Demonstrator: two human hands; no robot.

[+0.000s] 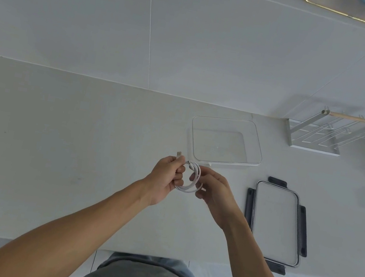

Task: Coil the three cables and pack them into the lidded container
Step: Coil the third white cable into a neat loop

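Both hands, left hand [166,179] and right hand [213,192], pinch a coiled white cable [190,178] between them; open container [225,140] just beyond, lid [277,223] right.

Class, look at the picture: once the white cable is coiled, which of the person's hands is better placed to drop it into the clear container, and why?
Probably the right hand. It grips the coiled white cable on the side nearer the open clear container, which sits ahead and to the right. The left hand pinches the plug end, farther from it.
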